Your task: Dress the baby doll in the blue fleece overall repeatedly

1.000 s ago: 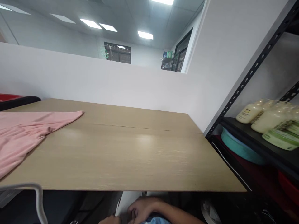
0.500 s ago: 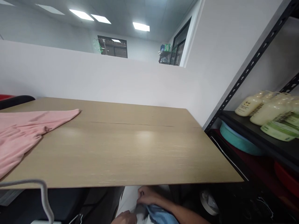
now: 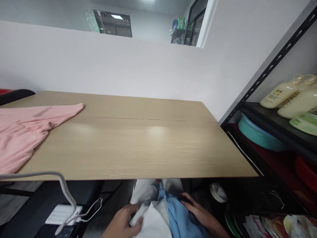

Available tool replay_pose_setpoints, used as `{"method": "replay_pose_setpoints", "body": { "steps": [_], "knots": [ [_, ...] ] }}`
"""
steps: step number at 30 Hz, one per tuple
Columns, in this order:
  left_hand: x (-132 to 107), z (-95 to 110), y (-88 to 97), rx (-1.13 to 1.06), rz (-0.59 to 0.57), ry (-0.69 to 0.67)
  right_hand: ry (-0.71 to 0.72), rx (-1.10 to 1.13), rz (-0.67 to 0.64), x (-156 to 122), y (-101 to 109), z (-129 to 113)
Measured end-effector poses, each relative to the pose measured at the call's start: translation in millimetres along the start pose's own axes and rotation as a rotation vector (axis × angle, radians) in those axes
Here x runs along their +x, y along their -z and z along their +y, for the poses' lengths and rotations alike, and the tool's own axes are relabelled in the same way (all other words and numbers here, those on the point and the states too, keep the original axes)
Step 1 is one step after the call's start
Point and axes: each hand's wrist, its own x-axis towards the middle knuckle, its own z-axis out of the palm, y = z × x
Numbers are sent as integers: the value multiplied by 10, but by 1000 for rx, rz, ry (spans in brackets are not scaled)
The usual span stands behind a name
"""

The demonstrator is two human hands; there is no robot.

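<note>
My left hand (image 3: 123,220) is low in the head view, below the table's front edge, with its curved fingers and thumb closed on the side of a white cloth (image 3: 152,220). Just right of it hangs a blue denim-like cloth (image 3: 177,211). My right hand (image 3: 198,211) grips the outer side of this blue cloth, and part of its fingers is hidden in the folds. Both cloths lie over my lap; whether they are worn or loose, I cannot tell.
A wooden table (image 3: 138,148) spans the front, with a pink garment (image 3: 29,129) on its left. Grey cable (image 3: 61,185) crosses the lower left beside a white power adapter (image 3: 63,214). At right, a black shelf (image 3: 274,129) holds bottles (image 3: 279,96) and a turquoise basin (image 3: 260,134).
The view has tilted downward. My right hand has moved right, away from the middle, onto the blue cloth's outer side. More of my left hand and both cloths now shows.
</note>
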Motion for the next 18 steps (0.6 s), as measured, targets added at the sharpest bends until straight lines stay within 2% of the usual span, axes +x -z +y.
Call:
{"method": "replay_pose_setpoints", "body": {
  "steps": [4,6,8,10,15,18],
  "knots": [
    [44,87,41,12,-39,77,-61,-394,228,-387,19,420],
    [53,125,60,11,-69,73,-132,-496,274,-479,15,628],
    [63,177,87,4,-88,73,-195,-483,260,-515,-6,785],
    [72,236,121,0,-99,74,-193,-440,244,-507,-47,876],
    [65,283,188,-13,-115,102,-26,-372,339,-430,-152,886],
    [55,204,188,-61,-143,114,33,-367,423,-448,-90,871]
  ]
}}
